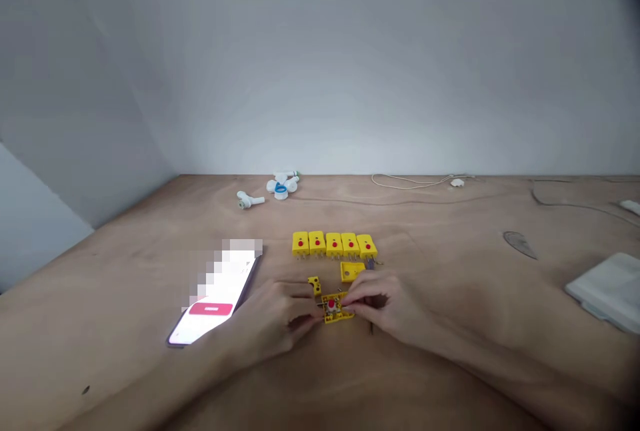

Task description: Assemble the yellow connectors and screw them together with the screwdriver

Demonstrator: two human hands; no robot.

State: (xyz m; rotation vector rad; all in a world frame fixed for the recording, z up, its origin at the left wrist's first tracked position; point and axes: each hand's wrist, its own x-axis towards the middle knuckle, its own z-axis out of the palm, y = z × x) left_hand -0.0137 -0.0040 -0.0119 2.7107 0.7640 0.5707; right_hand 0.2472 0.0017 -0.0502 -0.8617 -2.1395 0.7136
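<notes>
My left hand point(273, 320) and my right hand point(381, 304) meet low in the middle of the wooden table, with their fingertips pinching an opened yellow connector body point(334, 309) from both sides. A red part shows at its centre, with small metal parts around it. Just above my right fingers lies a yellow connector cover point(353, 271). A small yellow piece point(315, 285) sits just above my left fingers. Farther back stands a row of several assembled yellow plugs with red dots point(334, 245), side by side with their metal pins towards me.
A smartphone point(213, 301) with a lit, partly pixelated screen lies left of my left hand. White plastic pipe fittings point(280, 186) and a thin white cable point(415, 182) lie near the wall. A white flat box point(610, 288) sits at the right edge.
</notes>
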